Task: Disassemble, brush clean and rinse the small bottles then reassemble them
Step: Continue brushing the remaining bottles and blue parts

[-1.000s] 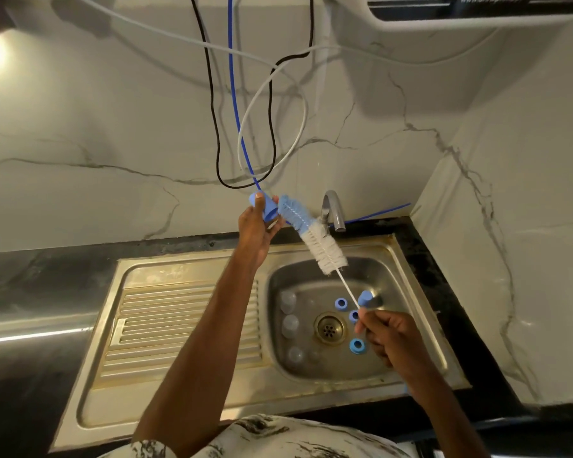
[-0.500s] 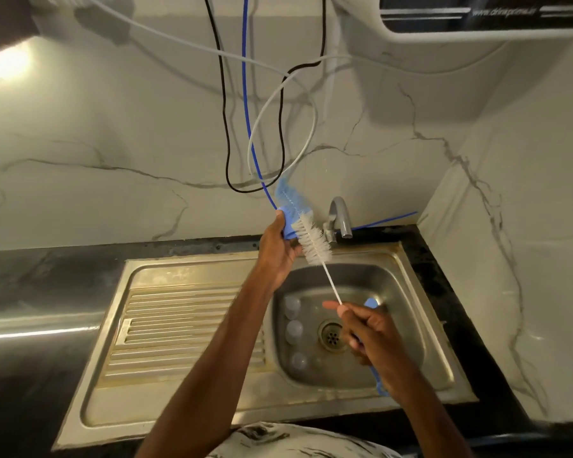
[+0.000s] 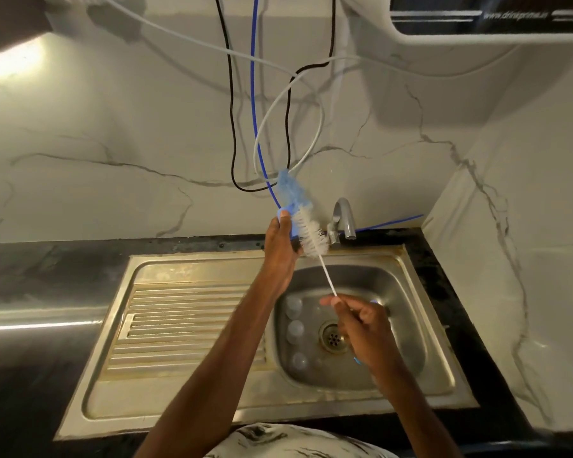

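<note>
Head view: left hand (image 3: 280, 249) aloft, fingers around blue cap (image 3: 291, 222); right hand (image 3: 364, 325), fingers tight on brush (image 3: 311, 234) stem.

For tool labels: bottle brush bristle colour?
Bristles white at the base, blue at the tip; head view.

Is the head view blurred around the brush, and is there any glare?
Head view: motion blur smears the brush tip and the right hand; glare streaks the counter at left; the bottles in the sink look dim and soft.

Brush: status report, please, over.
Left grip holds blue cap, brush head at it. Right grip pinches brush wire. Clear bottles lie in sink. Nothing blocks.
</note>
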Tool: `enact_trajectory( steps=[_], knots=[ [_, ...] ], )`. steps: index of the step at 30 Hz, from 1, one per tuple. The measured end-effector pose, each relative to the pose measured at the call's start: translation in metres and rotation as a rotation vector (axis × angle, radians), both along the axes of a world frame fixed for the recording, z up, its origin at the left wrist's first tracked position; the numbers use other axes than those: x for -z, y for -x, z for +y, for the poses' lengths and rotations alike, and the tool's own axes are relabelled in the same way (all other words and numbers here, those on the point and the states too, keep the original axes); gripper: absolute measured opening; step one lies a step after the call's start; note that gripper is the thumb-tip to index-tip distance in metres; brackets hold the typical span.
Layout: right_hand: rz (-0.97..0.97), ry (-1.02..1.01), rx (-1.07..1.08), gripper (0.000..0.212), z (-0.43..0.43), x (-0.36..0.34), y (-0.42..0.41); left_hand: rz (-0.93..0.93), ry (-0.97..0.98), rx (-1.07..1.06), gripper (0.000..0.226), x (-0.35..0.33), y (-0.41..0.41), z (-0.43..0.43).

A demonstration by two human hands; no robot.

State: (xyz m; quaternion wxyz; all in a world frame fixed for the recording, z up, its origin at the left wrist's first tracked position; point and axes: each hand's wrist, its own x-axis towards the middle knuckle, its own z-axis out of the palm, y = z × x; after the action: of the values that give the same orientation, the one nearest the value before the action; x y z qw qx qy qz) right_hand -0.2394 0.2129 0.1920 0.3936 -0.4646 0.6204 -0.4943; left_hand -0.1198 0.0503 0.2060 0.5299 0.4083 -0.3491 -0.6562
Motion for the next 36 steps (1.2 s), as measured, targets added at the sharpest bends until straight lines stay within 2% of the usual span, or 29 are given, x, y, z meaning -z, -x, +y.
enact_trajectory(
  steps=[2, 5, 10, 16, 22, 27, 32, 36],
  knots=[
    [0.013, -0.006, 0.017, 0.021, -0.012, -0.008, 0.003, -0.052, 0.032, 0.072, 0.033, 0.001, 0.01, 0.012],
    [0.04, 0.006, 0.034, 0.02, -0.026, -0.019, 0.01, -0.084, 0.045, 0.111, 0.025, 0.001, 0.019, 0.023],
    [-0.015, -0.014, -0.03, 0.022, 0.005, -0.005, 0.0, -0.017, 0.034, -0.013, 0.042, 0.003, -0.005, 0.002],
    [-0.024, -0.034, 0.02, 0.021, -0.025, -0.018, 0.006, -0.089, -0.021, 0.085, 0.046, 0.001, 0.015, 0.025],
    [-0.066, -0.052, -0.05, 0.022, 0.009, -0.008, -0.003, 0.006, -0.046, -0.02, 0.042, 0.0, -0.009, 0.007],
    [-0.055, -0.048, 0.016, 0.023, -0.017, -0.019, 0.005, 0.015, -0.06, 0.145, 0.042, -0.001, 0.012, 0.029],
    [-0.095, -0.043, -0.024, 0.023, 0.007, -0.011, 0.0, 0.153, -0.09, 0.059, 0.046, -0.005, -0.005, 0.011],
    [-0.087, -0.046, 0.001, 0.024, 0.002, -0.009, 0.004, 0.094, -0.116, 0.085, 0.044, -0.002, 0.0, 0.018]
  ],
)
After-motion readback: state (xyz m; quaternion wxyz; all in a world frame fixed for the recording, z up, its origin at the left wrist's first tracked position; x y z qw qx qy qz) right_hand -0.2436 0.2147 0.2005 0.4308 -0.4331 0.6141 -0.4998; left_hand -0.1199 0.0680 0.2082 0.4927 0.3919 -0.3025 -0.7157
